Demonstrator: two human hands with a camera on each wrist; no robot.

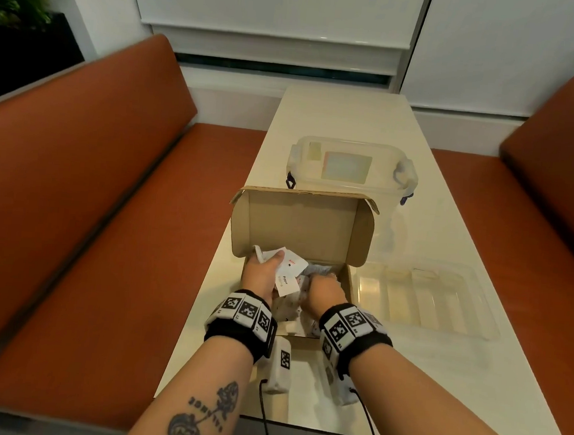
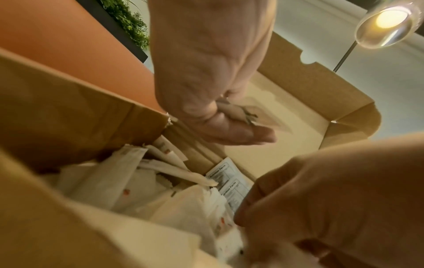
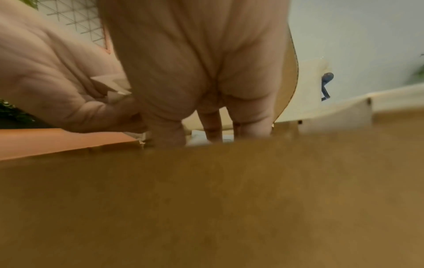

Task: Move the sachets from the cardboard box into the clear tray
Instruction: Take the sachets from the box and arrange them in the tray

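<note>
Gathering sachets in the box

My left grip pinches several; my right digs below, closure hidden; tray waits alongside.

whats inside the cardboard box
White sachets fill the cardboard box, with the left hand and right hand among them. Its floor is covered.
</note>
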